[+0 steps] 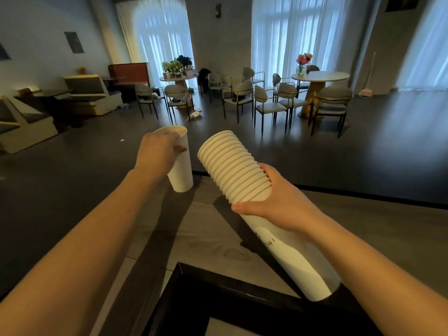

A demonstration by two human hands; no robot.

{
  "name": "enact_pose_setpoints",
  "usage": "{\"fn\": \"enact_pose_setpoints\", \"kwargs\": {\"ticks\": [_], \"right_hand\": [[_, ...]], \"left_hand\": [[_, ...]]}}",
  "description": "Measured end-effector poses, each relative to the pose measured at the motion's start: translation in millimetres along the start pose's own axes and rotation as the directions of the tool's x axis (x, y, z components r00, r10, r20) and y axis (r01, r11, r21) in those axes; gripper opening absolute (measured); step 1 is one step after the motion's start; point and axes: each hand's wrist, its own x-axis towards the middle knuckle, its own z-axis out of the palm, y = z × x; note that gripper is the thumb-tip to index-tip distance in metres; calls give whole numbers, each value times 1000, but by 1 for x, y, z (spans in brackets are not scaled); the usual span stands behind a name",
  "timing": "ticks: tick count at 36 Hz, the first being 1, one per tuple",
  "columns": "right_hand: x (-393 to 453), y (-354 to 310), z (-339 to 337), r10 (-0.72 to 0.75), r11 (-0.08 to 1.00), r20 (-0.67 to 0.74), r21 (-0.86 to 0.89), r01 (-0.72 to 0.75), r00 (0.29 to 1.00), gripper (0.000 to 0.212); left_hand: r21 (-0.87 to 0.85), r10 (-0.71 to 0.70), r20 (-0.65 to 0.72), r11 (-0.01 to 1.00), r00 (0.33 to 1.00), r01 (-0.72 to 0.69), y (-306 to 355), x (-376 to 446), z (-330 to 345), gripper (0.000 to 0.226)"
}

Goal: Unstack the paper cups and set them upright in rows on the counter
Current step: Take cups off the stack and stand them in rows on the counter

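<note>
On the counter, head view:
Counter: a grey stone-look counter (363, 221) runs across the lower frame, with a dark raised edge along its far side and a black-framed panel (218, 299) at the bottom.
Left hand: the left hand (157, 154) comes from the lower left and is closed over the rim of a single cup (180, 170), fingers draped across the open mouth and the thumb against the side wall.
Single cup: white, upright with the mouth up, near the far left corner of the counter; whether its base touches the surface or sits just above it cannot be told.
Right hand: the right hand (278, 202) is wrapped around the stack of cups (232, 163) about midway along, thumb across the near side and fingers curled behind.
Stack of cups: white, nested, tilted so the ringed rims point up and to the left toward the single cup; the bottom end slants down to the right, by the black panel's edge. Some dark handwriting shows on the outer cup's wall, too small to read.
Spacing: the stack's top rim sits just beside the single cup, a narrow gap between them.
Room beyond: round tables (320, 77) with chairs, flowers (303, 60), and curtained windows.
</note>
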Motion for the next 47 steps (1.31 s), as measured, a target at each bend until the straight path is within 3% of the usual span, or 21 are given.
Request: {"fn": "enact_pose_setpoints", "kwargs": {"ticks": [5, 7, 9, 10, 12, 13, 15, 17, 20, 24, 28, 30, 33, 35, 39, 43, 47], "right_hand": [[-2, 2, 1, 7, 1000, 4, 6, -7, 1000, 110], [-5, 2, -1, 12, 1000, 0, 5, -12, 1000, 109], [-10, 2, -3, 13, 1000, -1, 13, -13, 1000, 108], [-12, 2, -4, 10, 1000, -3, 16, -10, 1000, 108], [-18, 2, -6, 4, 1000, -4, 12, -4, 1000, 108], [-18, 4, -7, 5, 1000, -1, 7, -5, 1000, 108], [-26, 2, -9, 4, 1000, 11, -8, -4, 1000, 109], [-31, 3, -11, 17, 1000, 26, -23, -17, 1000, 111], [-43, 2, -18, -2, 999, 40, -50, 4, 999, 110], [-55, 2, -31, -9, 997, 42, -75, 12, 999, 110], [-63, 7, -40, -6, 997, 46, -80, 10, 999, 110], [-65, 11, -44, 2, 997, 37, -71, 1, 999, 110], [-67, 19, -51, 58, 996, 9, -73, -57, 998, 110], [-68, 24, -54, 96, 991, -13, -88, -97, 995, 110], [-66, 29, -54, 112, 987, -26, -116, -114, 993, 112], [-60, 28, -49, 106, 987, -10, -123, -107, 994, 112], [-52, 26, -46, 92, 990, -12, -109, -92, 996, 111]], "left_hand": [[23, 9, 62, 1000, 998, -10, -2, 1, -8, 50], [22, 35, -40, 999, 999, -34, 1, 0, -20, 52], [-160, 16, -181, 986, 983, -46, 17, -6, -40, 42], [-345, -17, -152, 938, 988, -37, 28, -9, -53, 37], [-671, 20, 152, 736, 988, 88, 53, -16, -80, 35], [-729, 105, 301, 667, 948, 158, 63, -17, -85, 35], [-694, 220, 436, 699, 873, 170, 71, -24, -95, 30], [-673, 233, 462, 721, 856, 167, 75, -25, -97, 22], [-713, 222, 466, 668, 856, 215, 80, -32, -105, 16], [-747, 126, 426, 608, 896, 269, 87, -34, -113, 6], [-754, -24, 389, 566, 921, 333, 92, -33, -121, 21], [-753, -175, 259, 580, 950, 311, 86, -28, -123, 27], [-727, -343, 40, 634, 938, 263, 74, -21, -122, 33], [-618, -294, -23, 756, 955, 218, 75, -21, -111, 34], [-381, -49, 159, 918, 986, 107, 95, -38, -70, 8], [-278, 45, 106, 960, 993, -14, 98, -37, -43, 13], [-166, 68, 127, 985, 990, -46, 90, -18, -35, 24]]}}
